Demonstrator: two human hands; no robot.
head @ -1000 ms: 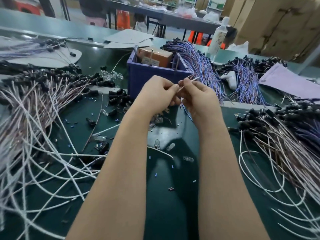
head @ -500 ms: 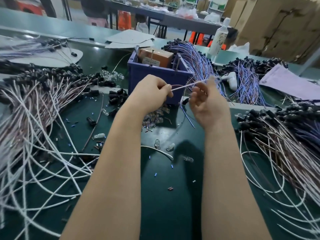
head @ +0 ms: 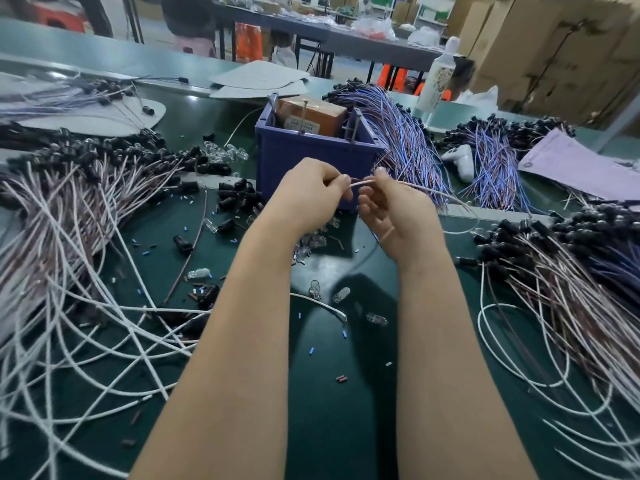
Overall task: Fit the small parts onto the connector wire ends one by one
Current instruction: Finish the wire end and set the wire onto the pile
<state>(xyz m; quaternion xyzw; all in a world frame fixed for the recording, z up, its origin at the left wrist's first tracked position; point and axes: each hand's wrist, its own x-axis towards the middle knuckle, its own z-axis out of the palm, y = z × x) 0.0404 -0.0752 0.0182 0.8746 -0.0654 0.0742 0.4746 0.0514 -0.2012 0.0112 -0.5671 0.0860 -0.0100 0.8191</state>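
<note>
Our dark green desk [head: 329, 427] is buried in heaps of white-and-pink wires with black connectors [head: 79, 209] on both sides. We can't tell which are finished, so we'd guess loads are left. Left grip [head: 308, 199] and right grip [head: 398, 216] each pinch one thin white wire [head: 362, 182] raised between them, while little clear plastic parts [head: 341, 294] lie loose below.

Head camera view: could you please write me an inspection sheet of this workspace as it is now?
Surface: dark green bench.
Job's things: one pale wire held between both hands; small clear parts loose on the bench.
Clutter: blue bin holding a brown box; tiny offcuts scattered.
Grips: left hand and right hand both pinch the wire.
Cables: black-capped wire bundles on both sides; blue-purple bundle beside the bin.
Surroundings: cardboard boxes; another table behind.
</note>
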